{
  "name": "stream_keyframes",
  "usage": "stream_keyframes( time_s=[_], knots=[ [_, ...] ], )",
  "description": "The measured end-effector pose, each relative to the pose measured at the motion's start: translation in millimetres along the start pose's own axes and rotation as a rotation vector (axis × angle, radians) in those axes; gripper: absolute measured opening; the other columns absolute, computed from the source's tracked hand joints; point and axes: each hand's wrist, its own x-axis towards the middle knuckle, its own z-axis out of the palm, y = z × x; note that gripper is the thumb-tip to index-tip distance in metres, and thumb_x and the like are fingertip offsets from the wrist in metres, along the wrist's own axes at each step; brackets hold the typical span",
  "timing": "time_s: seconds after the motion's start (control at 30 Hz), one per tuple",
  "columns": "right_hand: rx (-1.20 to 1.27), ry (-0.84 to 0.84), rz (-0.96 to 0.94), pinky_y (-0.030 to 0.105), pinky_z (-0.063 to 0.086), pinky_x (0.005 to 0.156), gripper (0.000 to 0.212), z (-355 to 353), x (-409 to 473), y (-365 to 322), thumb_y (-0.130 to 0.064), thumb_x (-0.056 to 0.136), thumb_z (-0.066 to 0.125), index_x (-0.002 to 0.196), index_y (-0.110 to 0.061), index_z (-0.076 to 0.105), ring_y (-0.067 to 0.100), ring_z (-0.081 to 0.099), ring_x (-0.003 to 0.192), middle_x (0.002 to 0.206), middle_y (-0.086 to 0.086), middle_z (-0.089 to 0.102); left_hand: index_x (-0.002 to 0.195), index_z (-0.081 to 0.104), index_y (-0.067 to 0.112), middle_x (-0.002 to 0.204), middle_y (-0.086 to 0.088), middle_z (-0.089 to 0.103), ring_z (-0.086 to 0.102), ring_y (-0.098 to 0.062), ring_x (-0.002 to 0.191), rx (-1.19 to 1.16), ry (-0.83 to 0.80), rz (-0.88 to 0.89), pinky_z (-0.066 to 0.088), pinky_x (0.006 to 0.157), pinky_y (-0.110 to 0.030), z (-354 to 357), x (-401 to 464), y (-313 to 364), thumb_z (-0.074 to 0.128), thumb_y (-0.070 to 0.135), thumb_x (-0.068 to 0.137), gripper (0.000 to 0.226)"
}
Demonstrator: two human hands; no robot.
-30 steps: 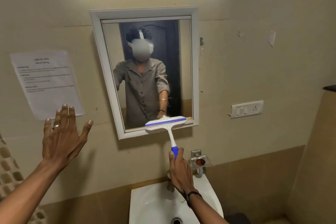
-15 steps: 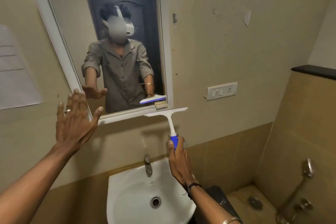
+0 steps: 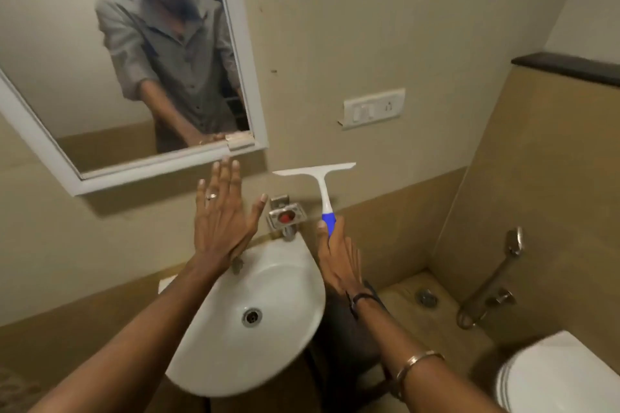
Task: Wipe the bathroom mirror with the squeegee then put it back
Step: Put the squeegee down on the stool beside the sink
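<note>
Squeegee [image 3: 323, 189] lowered off mirror [image 3: 167, 164], blade up

This is a small bathroom. A white-framed mirror [image 3: 141, 70] hangs on a beige wall above a white oval washbasin [image 3: 268, 305] with a metal soap dish [image 3: 286, 216] mounted just over it. To the right, a white toilet [image 3: 563, 379] sits beside a chrome hand sprayer [image 3: 493, 275], a floor drain [image 3: 426, 297] and tan tiling.
</note>
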Motion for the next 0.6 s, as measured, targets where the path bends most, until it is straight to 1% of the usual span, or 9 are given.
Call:
stream_keyframes(
  time_s=[0.07, 0.13, 0.23, 0.3, 0.37, 0.43, 0.47, 0.53, 0.6],
  knots=[
    [-0.056, 0.006, 0.08, 0.039, 0.034, 0.061, 0.03, -5, 1, 29, -0.054, 0.102, 0.03, 0.113, -0.027, 0.036, 0.041, 0.063, 0.082, 0.082, 0.009, 0.065, 0.171, 0.012, 0.012, 0.181, -0.008, 0.006, 0.006, -0.025, 0.168, -0.025, -0.068, 0.009, 0.009, 0.134, -0.052, 27, -15, 30, 0.027, 0.067, 0.105, 0.088],
    [-0.079, 0.0, 0.122, 0.041, 0.034, 0.068, 0.033, -8, -2, 58, -0.055, 0.101, 0.032, 0.112, -0.025, 0.037, 0.042, 0.063, 0.088, 0.09, 0.012, 0.068, 0.172, 0.012, 0.013, 0.181, -0.007, 0.006, 0.005, -0.025, 0.168, -0.058, -0.125, 0.017, 0.009, 0.134, -0.052, 51, -33, 56, 0.03, 0.066, 0.106, 0.087],
    [-0.073, -0.038, 0.152, 0.041, 0.045, 0.069, 0.027, -12, -9, 104, -0.054, 0.099, 0.037, 0.103, -0.027, 0.037, 0.034, 0.063, 0.082, 0.084, 0.001, 0.062, 0.172, 0.015, 0.014, 0.181, -0.006, 0.008, 0.006, -0.024, 0.168, -0.132, -0.175, 0.033, 0.01, 0.134, -0.052, 89, -60, 92, 0.037, 0.063, 0.106, 0.085],
    [-0.108, -0.074, 0.153, 0.039, 0.048, 0.068, 0.029, -11, -14, 135, -0.051, 0.099, 0.041, 0.113, -0.025, 0.039, 0.027, 0.064, 0.079, 0.085, 0.0, 0.063, 0.172, 0.013, 0.014, 0.181, -0.006, 0.005, 0.003, -0.023, 0.168, -0.13, -0.213, 0.047, 0.009, 0.134, -0.051, 113, -79, 112, 0.033, 0.064, 0.107, 0.084],
    [-0.168, -0.126, 0.168, 0.035, 0.044, 0.068, 0.036, -8, -16, 168, -0.047, 0.099, 0.045, 0.122, -0.02, 0.038, 0.024, 0.063, 0.078, 0.087, 0.0, 0.062, 0.172, 0.012, 0.013, 0.181, -0.008, 0.006, 0.003, -0.024, 0.168, -0.123, -0.271, 0.042, 0.009, 0.134, -0.052, 136, -94, 131, 0.03, 0.066, 0.108, 0.085],
    [-0.216, -0.184, 0.199, 0.033, 0.039, 0.068, 0.04, -1, -17, 198, -0.043, 0.099, 0.047, 0.126, -0.016, 0.037, 0.026, 0.063, 0.08, 0.09, 0.003, 0.061, 0.172, 0.013, 0.013, 0.18, -0.009, 0.011, 0.007, -0.025, 0.168, -0.149, -0.328, 0.011, 0.012, 0.134, -0.053, 156, -106, 144, 0.03, 0.067, 0.107, 0.086],
    [-0.238, -0.216, 0.217, 0.035, 0.04, 0.068, 0.042, 2, -17, 211, -0.041, 0.098, 0.047, 0.128, -0.014, 0.036, 0.029, 0.065, 0.083, 0.093, 0.007, 0.064, 0.172, 0.013, 0.013, 0.18, -0.009, 0.01, 0.007, -0.025, 0.168, -0.163, -0.346, -0.004, 0.012, 0.134, -0.052, 165, -111, 149, 0.031, 0.067, 0.107, 0.086],
    [-0.287, -0.27, 0.239, 0.038, 0.047, 0.071, 0.047, 10, -19, 238, -0.04, 0.099, 0.047, 0.134, -0.012, 0.033, 0.03, 0.067, 0.087, 0.098, 0.012, 0.067, 0.172, 0.01, 0.014, 0.181, -0.008, 0.004, 0.002, -0.024, 0.168, -0.185, -0.393, -0.036, 0.009, 0.135, -0.051, 186, -123, 158, 0.031, 0.066, 0.108, 0.086],
    [-0.332, -0.308, 0.243, 0.034, 0.045, 0.073, 0.054, 20, -23, 266, -0.04, 0.1, 0.048, 0.14, -0.009, 0.03, 0.027, 0.067, 0.087, 0.1, 0.011, 0.067, 0.172, 0.006, 0.014, 0.181, -0.006, -0.001, -0.003, -0.022, 0.168, -0.206, -0.448, -0.06, 0.007, 0.135, -0.049, 208, -136, 168, 0.029, 0.067, 0.108, 0.086]
  ],
)
